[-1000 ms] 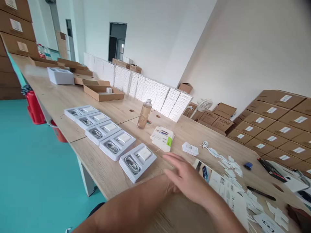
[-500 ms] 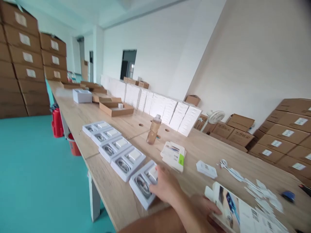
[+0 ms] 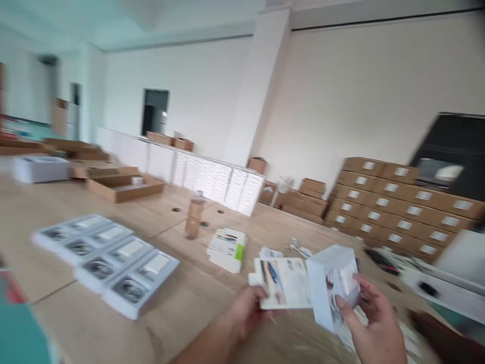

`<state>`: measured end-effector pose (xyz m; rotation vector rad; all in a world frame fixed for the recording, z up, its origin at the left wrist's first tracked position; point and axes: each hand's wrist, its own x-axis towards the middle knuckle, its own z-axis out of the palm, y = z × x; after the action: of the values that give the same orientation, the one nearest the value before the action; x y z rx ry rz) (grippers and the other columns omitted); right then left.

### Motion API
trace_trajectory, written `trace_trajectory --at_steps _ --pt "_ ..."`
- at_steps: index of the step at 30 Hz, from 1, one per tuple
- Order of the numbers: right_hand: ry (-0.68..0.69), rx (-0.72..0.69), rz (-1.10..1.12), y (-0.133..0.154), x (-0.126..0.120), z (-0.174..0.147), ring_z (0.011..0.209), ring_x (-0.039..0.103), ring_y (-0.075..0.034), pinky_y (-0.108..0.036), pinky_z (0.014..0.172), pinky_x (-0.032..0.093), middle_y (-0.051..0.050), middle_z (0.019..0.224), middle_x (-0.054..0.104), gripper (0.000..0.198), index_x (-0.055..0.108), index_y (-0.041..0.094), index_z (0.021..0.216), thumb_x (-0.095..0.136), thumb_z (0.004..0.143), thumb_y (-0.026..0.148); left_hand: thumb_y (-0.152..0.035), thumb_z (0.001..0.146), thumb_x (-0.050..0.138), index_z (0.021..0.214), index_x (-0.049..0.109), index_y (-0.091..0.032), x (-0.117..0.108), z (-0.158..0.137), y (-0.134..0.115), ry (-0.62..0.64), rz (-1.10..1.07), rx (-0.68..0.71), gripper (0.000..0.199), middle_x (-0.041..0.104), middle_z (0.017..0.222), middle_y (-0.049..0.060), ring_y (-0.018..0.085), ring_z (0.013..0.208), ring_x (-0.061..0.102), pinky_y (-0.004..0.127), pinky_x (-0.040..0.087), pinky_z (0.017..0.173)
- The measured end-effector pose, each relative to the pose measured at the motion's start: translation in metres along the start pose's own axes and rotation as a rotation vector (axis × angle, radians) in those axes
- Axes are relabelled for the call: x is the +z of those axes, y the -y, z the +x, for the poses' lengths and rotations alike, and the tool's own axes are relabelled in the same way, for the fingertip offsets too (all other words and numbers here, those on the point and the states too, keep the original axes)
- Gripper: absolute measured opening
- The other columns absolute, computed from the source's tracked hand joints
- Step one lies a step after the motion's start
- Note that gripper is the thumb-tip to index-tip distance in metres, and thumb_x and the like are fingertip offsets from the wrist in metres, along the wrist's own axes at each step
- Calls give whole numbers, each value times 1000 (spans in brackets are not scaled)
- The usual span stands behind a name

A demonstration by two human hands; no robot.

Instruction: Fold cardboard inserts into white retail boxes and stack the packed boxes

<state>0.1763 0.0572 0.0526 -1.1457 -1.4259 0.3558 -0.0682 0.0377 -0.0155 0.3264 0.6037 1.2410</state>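
Observation:
My left hand (image 3: 248, 308) grips the left end of a white printed carton (image 3: 288, 285) with a blue picture on it, its end flap sticking out. In my right hand (image 3: 375, 323) is a white tray (image 3: 318, 288), tilted up on its side, with a white charger (image 3: 346, 280) and a cable showing in it. The tray stands at the carton's right end; whether they touch I cannot tell. Several similar trays (image 3: 142, 288) with chargers and coiled cables lie in a row on the table to the left.
A brown bottle (image 3: 194, 215) stands mid-table, near flat printed cartons (image 3: 227, 247). Behind them runs a row of white stacks (image 3: 204, 172). An open cardboard box (image 3: 125, 187) sits at the back left. Stacked brown boxes (image 3: 390, 202) rise at the right, and paper scraps lie under my right hand.
My right hand has lifted the nearest tray from the row and carried it right, beside the carton. My left hand still holds the carton. The view has turned right.

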Motion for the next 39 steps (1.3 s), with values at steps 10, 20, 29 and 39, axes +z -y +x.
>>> trace_trajectory --at_steps 10,20,29,39 --pt "-147 78 -388 -82 -66 12 102 54 -27 -39 87 43 -9 113 58 55 53 20 115 64 68 47 -9 66 66 117 57 -15 17 -1 27 79 325 -9 52 71 104 10 24 94 67 30 51 77" --pt "-90 145 -579 -73 -63 4 108 50 -30 -39 85 41 -9 118 54 54 52 22 117 60 71 48 -8 65 70 117 59 -14 25 -8 29 142 405 -84 53 72 103 12 28 99 66 37 50 85" --pt "-73 52 -607 -65 -52 -4 115 48 -28 -38 90 41 -8 123 52 53 49 22 119 59 73 45 -8 65 73 124 54 -16 27 -7 33 132 316 -44 63 70 109 13 28 103 65 37 49 90" --pt "270 -44 -95 -39 -35 -22 129 39 -24 -41 106 33 -5 135 48 40 49 30 127 47 90 42 -9 71 72 127 53 -18 30 -7 41 160 227 16 60 67 116 11 26 108 62 34 48 92"
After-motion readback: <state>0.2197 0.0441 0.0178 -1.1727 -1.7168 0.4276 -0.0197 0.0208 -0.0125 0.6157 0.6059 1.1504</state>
